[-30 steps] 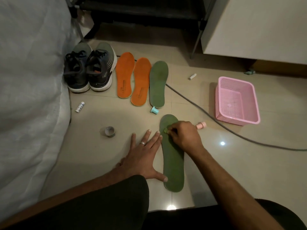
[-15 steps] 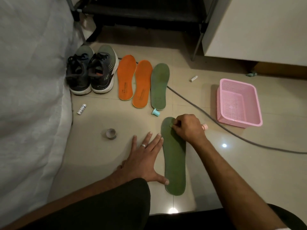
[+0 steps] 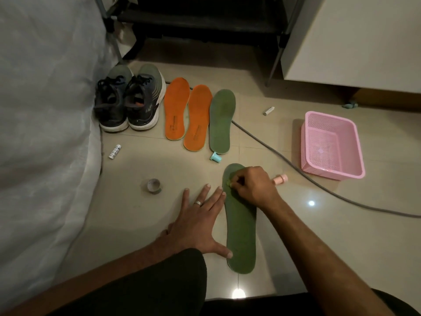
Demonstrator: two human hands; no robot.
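Insole (image 3: 241, 226) lies on the floor (image 3: 341, 236). My right hand (image 3: 250, 185), pinching a pale bit (image 3: 227, 183), has slid back from the toe tip, so I judge the rubbing continues. My left hand (image 3: 198, 222) stays spread flat, thumb steadying the edge.

Two green insoles (image 3: 241, 229) (image 3: 222, 122), two orange insoles (image 3: 176, 108) (image 3: 197, 117), two shoes (image 3: 111, 103) (image 3: 143, 103) at eleven o'clock — one pink basket (image 3: 332, 173), one tape roll (image 3: 153, 185).

**Pinched bit unclear**

The right hand (image 3: 250, 185) covers the far end of the near green insole (image 3: 241, 231) and half of a pink-capped tube (image 3: 280, 179). The green bit (image 3: 227, 183) it pinches is too small to tell. The grey cable (image 3: 262, 143) leaves the right edge.
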